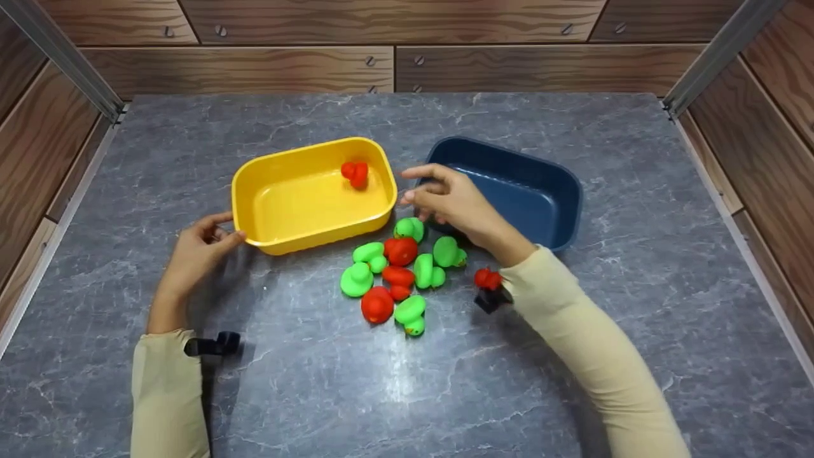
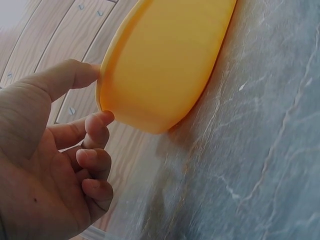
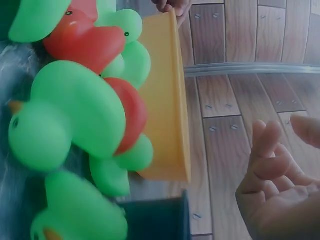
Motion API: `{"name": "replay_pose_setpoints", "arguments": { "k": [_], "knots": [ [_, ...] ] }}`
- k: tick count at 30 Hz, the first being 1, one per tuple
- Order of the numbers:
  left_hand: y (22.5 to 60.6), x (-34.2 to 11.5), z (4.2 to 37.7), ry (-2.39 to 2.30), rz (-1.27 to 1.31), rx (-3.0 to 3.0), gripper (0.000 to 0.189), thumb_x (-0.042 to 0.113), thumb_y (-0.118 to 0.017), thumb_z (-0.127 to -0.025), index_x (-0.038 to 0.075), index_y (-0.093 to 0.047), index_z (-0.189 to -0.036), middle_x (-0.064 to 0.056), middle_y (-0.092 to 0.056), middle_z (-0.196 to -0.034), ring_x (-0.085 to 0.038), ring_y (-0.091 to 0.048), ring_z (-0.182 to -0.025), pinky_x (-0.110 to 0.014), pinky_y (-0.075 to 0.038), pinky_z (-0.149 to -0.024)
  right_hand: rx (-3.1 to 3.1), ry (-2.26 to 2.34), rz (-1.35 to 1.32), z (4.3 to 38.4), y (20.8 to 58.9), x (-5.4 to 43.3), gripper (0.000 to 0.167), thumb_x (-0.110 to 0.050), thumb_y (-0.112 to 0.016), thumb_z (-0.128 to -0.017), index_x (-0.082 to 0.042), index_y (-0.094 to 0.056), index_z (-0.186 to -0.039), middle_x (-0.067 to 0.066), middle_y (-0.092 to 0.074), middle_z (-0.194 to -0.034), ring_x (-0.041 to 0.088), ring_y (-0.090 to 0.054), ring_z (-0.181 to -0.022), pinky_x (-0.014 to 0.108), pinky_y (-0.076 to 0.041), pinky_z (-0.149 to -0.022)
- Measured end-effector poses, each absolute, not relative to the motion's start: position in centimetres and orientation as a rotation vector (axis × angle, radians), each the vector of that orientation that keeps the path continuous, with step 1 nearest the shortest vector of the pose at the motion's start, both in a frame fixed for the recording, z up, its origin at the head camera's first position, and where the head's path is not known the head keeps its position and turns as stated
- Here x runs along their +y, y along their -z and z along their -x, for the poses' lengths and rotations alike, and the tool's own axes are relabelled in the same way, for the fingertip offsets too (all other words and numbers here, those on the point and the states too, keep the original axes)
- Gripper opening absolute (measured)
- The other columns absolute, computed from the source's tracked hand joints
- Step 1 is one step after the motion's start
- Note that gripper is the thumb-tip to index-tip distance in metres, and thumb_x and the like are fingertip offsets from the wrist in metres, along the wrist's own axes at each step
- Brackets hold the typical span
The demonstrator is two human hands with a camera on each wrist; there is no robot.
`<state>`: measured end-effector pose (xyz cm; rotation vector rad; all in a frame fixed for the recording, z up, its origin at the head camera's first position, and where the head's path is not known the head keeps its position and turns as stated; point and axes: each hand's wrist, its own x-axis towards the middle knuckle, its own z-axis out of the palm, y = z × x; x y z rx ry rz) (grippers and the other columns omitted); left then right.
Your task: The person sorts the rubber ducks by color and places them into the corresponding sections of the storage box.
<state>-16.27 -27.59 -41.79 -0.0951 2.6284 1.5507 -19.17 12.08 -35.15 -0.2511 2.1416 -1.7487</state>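
Observation:
My left hand [image 1: 196,257] grips the near left corner of the yellow tub [image 1: 305,242], thumb and forefinger at its rim. In the left wrist view, that hand's [image 2: 55,145] other fingers curl below the rim of the tub [image 2: 155,65]. My right hand [image 1: 455,200] hovers by the left side of the dark blue tub [image 1: 569,203], its fingers loosely bent and nothing between them. Inside the yellow tub lies a red rubber duck [image 1: 356,173]. Several green rubber ducks [image 1: 357,280] and red rubber ducks [image 1: 377,305] lie in a heap before the tubs. The right wrist view shows the right hand [image 3: 280,175] empty.
Another red duck [image 1: 488,278] appears beside the right sleeve [image 1: 585,337], next to a black wrist mount [image 1: 491,299]. Wood-patterned panels [image 1: 305,70] enclose the grey marbled table [image 1: 305,394] at the back and sides.

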Motion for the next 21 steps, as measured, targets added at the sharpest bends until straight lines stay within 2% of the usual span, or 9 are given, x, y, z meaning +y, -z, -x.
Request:
{"name": "replay_pose_setpoints", "arguments": {
  "k": [7, 12, 14, 16, 19, 21],
  "knots": [
    [41.8, -27.6, 16.1, -1.544, 0.105, 2.619, 0.056, 0.028, -0.066, -0.092, -0.002, -0.049, -0.136, 0.008, -0.048, -0.079, -0.003, -0.043, -0.064, -0.017, -0.038, -0.055, 2.156, 1.614, 0.353, 17.5, 34.8, 14.7, 0.046, -0.024, -0.064, -0.093, -0.014, -0.049, -0.135, 0.01, -0.068, -0.11, 0.016, -0.062, -0.073, 0.02, -0.044, -0.059],
    [41.8, -27.7, 16.2, -1.541, 0.106, 2.617, 0.056, 0.029, -0.066, -0.091, -0.002, -0.05, -0.136, 0.008, -0.049, -0.079, -0.003, -0.043, -0.065, -0.017, -0.038, -0.056, 2.137, 1.515, 0.463, 16.1, 34.5, 16.9, 0.049, -0.019, -0.066, -0.092, -0.011, -0.048, -0.137, 0.017, -0.064, -0.118, 0.026, -0.065, -0.093, 0.027, -0.054, -0.073],
    [41.8, -27.7, 16.2, -1.538, 0.109, 2.62, 0.056, 0.029, -0.066, -0.091, -0.001, -0.05, -0.136, 0.008, -0.049, -0.079, -0.003, -0.043, -0.065, -0.017, -0.038, -0.057, 2.137, 1.487, 0.511, 15.6, 34.4, 17.7, 0.05, -0.017, -0.066, -0.092, -0.009, -0.047, -0.137, 0.02, -0.062, -0.12, 0.024, -0.066, -0.094, 0.03, -0.056, -0.077],
    [41.8, -27.7, 16.3, -1.539, 0.111, 2.625, 0.055, 0.028, -0.066, -0.091, -0.001, -0.05, -0.136, 0.008, -0.049, -0.079, -0.003, -0.044, -0.066, -0.017, -0.038, -0.057, 2.155, 1.448, 0.548, 15.2, 34.5, 18.6, 0.052, -0.017, -0.067, -0.091, -0.008, -0.047, -0.138, 0.023, -0.061, -0.122, 0.022, -0.067, -0.092, 0.027, -0.055, -0.076],
    [41.8, -27.7, 16.2, -1.542, 0.108, 2.624, 0.055, 0.027, -0.066, -0.091, -0.002, -0.05, -0.136, 0.008, -0.05, -0.079, -0.003, -0.044, -0.066, -0.017, -0.038, -0.057, 2.197, 1.36, 0.576, 14.6, 34.8, 20.0, 0.054, -0.018, -0.069, -0.09, -0.006, -0.046, -0.137, 0.025, -0.059, -0.124, 0.016, -0.065, -0.08, 0.025, -0.053, -0.071],
    [41.8, -27.6, 16.2, -1.548, 0.103, 2.62, 0.055, 0.026, -0.066, -0.091, -0.002, -0.05, -0.135, 0.009, -0.05, -0.078, -0.003, -0.044, -0.066, -0.017, -0.038, -0.057, 2.234, 1.292, 0.583, 14.2, 35.2, 20.9, 0.054, -0.017, -0.069, -0.089, -0.005, -0.047, -0.137, 0.024, -0.059, -0.124, 0.017, -0.063, -0.076, 0.024, -0.052, -0.068]
  ]
}}
